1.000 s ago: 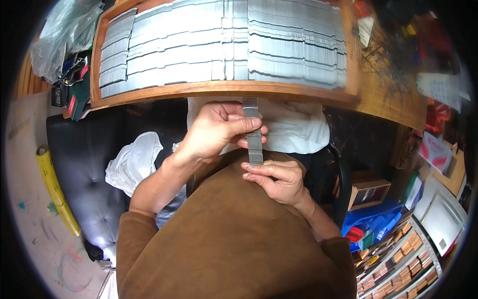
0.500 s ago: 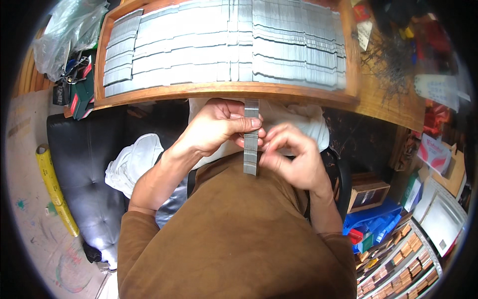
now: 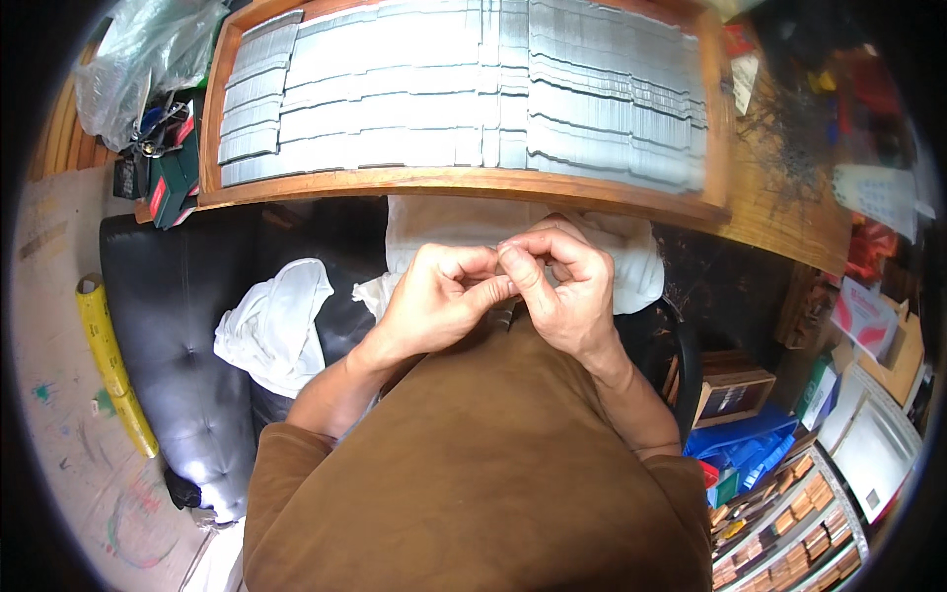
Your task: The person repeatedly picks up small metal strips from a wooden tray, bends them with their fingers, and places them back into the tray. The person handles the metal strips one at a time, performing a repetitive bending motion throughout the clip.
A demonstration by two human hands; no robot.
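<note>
My left hand and my right hand meet in front of my chest, below the tray's near edge. Both are closed, with thumbs and fingertips pressed together. A narrow grey metal-looking strip is mostly hidden by the hands; a short piece of it shows beneath the left thumb. The left fingers appear curled around that strip. The right thumb and forefinger pinch at the left fingertips, and whatever lies between them is too small to make out.
Beyond the hands, a wooden tray holds rows of thin grey metal pieces. A white cloth lies on a black padded seat at the left. To the right are a wooden box and a rack of small wooden blocks.
The strip, seen upright in my left hand before, is now mostly covered by the hands. My right hand has come up and in to meet the left fingers. The view has shifted slightly.
</note>
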